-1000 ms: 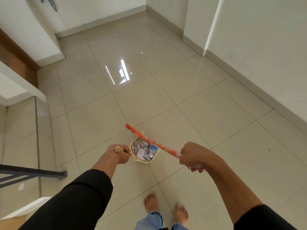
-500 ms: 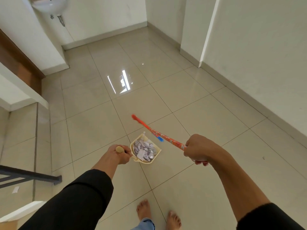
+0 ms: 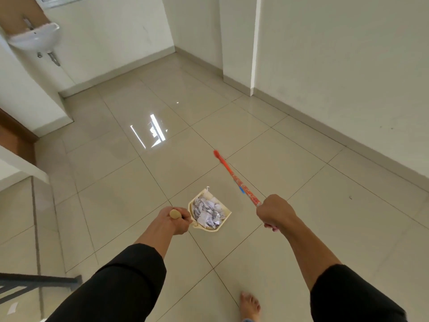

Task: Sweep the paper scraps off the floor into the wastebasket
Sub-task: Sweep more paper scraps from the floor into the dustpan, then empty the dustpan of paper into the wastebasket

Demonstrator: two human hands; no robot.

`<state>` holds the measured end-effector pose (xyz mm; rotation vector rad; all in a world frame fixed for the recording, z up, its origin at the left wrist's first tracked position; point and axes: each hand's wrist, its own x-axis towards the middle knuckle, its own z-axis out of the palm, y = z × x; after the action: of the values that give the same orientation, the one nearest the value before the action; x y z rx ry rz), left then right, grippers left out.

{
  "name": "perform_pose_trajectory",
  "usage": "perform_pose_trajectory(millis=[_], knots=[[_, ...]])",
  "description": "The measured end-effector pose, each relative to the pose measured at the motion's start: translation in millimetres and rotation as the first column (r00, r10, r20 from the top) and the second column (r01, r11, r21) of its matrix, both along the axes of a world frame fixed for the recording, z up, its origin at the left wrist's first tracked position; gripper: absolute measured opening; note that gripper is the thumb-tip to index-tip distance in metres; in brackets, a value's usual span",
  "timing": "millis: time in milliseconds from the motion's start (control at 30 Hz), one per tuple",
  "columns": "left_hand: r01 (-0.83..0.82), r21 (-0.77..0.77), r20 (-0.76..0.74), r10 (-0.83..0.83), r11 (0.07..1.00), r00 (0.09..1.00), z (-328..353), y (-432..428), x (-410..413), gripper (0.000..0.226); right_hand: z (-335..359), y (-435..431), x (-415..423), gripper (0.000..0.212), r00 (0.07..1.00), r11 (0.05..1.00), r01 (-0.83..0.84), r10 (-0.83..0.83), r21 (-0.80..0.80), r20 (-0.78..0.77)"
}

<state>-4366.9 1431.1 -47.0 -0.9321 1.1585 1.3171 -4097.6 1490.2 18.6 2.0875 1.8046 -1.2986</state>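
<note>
Carrying the gathered scraps toward a wastebasket not yet in view

Carrying appears to be the step in hand: the paper scraps (image 3: pixel 207 211) are piled inside a cream dustpan (image 3: pixel 210 211), which is held above the tiled floor (image 3: pixel 144 182), so the sweeping itself is judged largely done. One small white piece (image 3: pixel 12 307) can be seen at the far lower left, beyond the dark railing (image 3: pixel 39 281); whether it is another scrap cannot be told. No wastebasket is shown in the head view, so the next move is judged to call for finding it, keeping the pan level on the way, and tipping the load in over the rim without spilling.

The dustpan's short handle is gripped by the left hand (image 3: pixel 174 220), fingers curled fully around it, the rounded handle end showing above the fist. The red broom handle (image 3: pixel 238 182) is clenched by the right hand (image 3: pixel 275 212) in a closed fist, the stick pointing up and away; the bristle end is not seen. A bare foot (image 3: pixel 250 306) is planted on the floor below, and a wall basin (image 3: pixel 34 37) is mounted at the upper left.
</note>
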Motion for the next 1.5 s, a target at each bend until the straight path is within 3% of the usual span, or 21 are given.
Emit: perform_pose_trajectory(millis=[200, 367, 733, 967, 1067, 1367, 1500], knots=[[0.215, 0.070, 0.002, -0.215, 0.974, 0.977, 1, -11, 31, 0.020, -1, -49, 26, 0.016, 0.977, 0.976, 0.213, -0.213, 0.034, -0.025], [0.410, 0.131, -0.013, -0.412, 0.903, 0.911, 10, -31, 70, 0.040, 2, -109, 56, 0.018, 0.920, 0.918, 0.391, -0.389, 0.065, -0.039], [0.682, 0.210, -0.006, -0.696, 0.701, 0.718, 16, -59, 220, 0.020, -3, -227, 177, 0.016, 0.656, 0.655, 0.754, -0.748, 0.054, -0.102], [0.842, 0.228, -0.032, -0.861, 0.489, 0.508, 25, -88, 375, 0.020, -9, -305, 311, 0.014, 0.436, 0.433, 0.900, -0.892, 0.052, -0.120], [0.866, 0.230, -0.030, -0.886, 0.445, 0.463, 25, -104, 441, 0.027, -12, -337, 371, 0.014, 0.353, 0.350, 0.936, -0.930, 0.047, -0.104], [0.896, 0.292, 0.017, -0.938, 0.336, 0.346, 27, -166, 657, 0.018, -9, -433, 557, 0.017, 0.155, 0.151, 0.987, -0.984, 0.055, -0.087], [0.926, 0.307, 0.006, -0.973, 0.221, 0.230, 29, -189, 759, 0.017, -9, -472, 637, 0.019, 0.060, 0.056, 0.997, -0.994, 0.051, -0.092]])
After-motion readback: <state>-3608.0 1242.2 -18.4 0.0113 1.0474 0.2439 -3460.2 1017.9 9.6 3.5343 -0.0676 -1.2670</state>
